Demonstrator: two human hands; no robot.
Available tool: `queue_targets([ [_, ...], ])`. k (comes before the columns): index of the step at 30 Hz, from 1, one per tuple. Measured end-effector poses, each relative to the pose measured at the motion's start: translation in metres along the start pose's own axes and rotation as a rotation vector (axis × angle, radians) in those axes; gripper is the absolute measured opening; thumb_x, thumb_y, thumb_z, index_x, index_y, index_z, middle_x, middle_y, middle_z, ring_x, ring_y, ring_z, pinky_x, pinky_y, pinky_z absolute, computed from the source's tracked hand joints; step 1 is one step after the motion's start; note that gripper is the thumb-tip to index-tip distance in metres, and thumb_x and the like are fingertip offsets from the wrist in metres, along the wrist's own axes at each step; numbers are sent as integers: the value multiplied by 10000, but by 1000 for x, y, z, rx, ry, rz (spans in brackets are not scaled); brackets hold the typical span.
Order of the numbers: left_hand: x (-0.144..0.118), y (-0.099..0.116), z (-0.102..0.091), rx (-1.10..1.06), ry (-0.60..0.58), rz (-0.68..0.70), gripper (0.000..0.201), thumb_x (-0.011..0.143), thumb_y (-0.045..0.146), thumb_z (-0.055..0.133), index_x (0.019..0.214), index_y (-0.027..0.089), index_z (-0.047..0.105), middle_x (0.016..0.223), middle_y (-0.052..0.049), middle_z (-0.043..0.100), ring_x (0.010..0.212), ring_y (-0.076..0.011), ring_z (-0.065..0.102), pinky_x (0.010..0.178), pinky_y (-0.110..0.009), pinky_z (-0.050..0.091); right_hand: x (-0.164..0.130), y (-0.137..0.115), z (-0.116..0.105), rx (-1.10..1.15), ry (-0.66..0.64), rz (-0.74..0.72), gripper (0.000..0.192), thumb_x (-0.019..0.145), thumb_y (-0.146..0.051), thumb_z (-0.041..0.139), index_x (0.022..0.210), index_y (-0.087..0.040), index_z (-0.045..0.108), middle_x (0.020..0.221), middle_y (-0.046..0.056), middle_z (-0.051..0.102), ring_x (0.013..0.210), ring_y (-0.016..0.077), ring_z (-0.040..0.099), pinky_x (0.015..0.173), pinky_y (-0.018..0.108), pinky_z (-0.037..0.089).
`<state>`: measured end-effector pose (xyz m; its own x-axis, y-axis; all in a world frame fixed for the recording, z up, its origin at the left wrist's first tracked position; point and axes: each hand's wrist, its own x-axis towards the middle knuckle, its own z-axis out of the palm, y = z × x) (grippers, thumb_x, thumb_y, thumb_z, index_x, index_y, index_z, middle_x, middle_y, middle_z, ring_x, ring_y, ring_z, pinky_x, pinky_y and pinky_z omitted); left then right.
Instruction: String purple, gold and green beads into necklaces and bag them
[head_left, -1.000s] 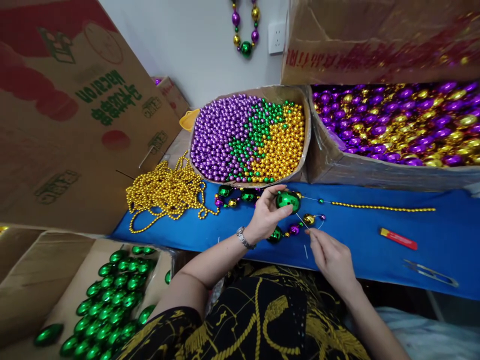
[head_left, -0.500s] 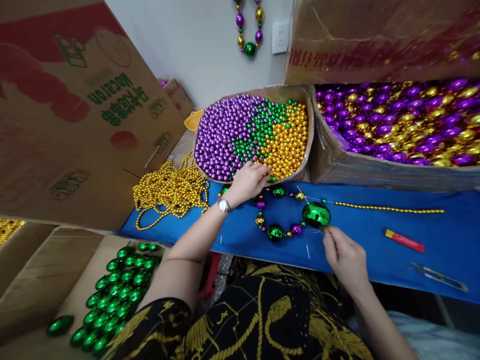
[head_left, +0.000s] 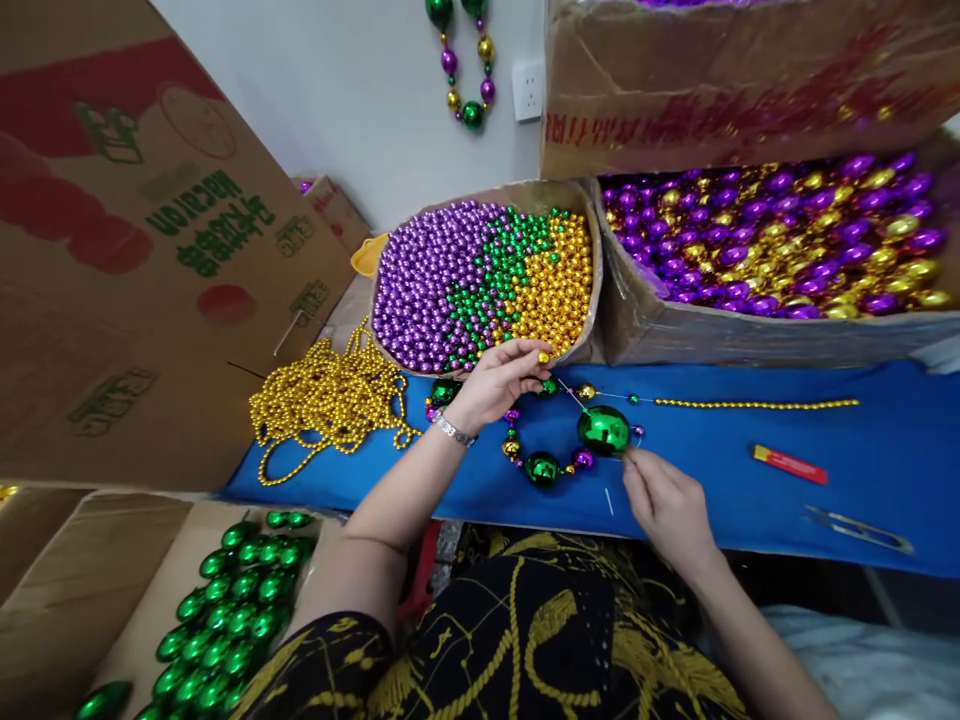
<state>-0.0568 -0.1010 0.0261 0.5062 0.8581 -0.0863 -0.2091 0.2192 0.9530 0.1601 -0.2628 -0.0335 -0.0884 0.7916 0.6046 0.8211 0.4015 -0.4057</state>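
Note:
My left hand (head_left: 504, 378) pinches a small gold bead (head_left: 544, 357) at its fingertips, just over the front rim of the box of small beads (head_left: 598, 290). Lower right, my right hand (head_left: 671, 500) is closed on the back end of a needle, mostly hidden in the fingers. A large green bead (head_left: 604, 431) sits on that needle, whose thin tip (head_left: 574, 394) sticks out toward my left hand. Behind and left of it lies a partly strung necklace (head_left: 541, 468) of green, purple and gold beads. Its thread runs right to a gold bead strand (head_left: 757, 404).
Gold bead chains (head_left: 326, 400) lie heaped on the blue cloth (head_left: 705, 470). At right are a red-and-yellow cutter (head_left: 790, 464) and thread snips (head_left: 859, 528). A carton of purple and gold beads (head_left: 720, 335) stands behind; large green beads (head_left: 225, 620) fill a lower-left box.
My left hand has come up out of the small beads with a gold bead in its fingertips. My right hand still holds the needle with the large green bead. The view has shifted slightly.

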Motion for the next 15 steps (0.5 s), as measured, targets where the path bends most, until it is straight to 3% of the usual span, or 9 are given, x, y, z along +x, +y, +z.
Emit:
queue_targets([
  [5, -11, -6, 22, -257, 8, -80, 294, 767, 299, 764, 990, 140, 655, 852, -40, 678, 731, -112, 656, 633, -225, 541, 0, -2, -1, -8, 2, -9, 135, 934, -132, 502, 1000, -159, 616, 832, 42, 705, 728, 143, 675, 716, 239, 503],
  [15, -15, -12, 32, -309, 75, -97, 312, 724, 289, 804, 906, 130, 605, 818, -35, 680, 721, -119, 669, 646, -231, 547, 0, -2, -1, -29, -6, -8, 116, 942, -139, 499, 970, -159, 609, 791, 27, 687, 688, 132, 651, 686, 234, 478],
])
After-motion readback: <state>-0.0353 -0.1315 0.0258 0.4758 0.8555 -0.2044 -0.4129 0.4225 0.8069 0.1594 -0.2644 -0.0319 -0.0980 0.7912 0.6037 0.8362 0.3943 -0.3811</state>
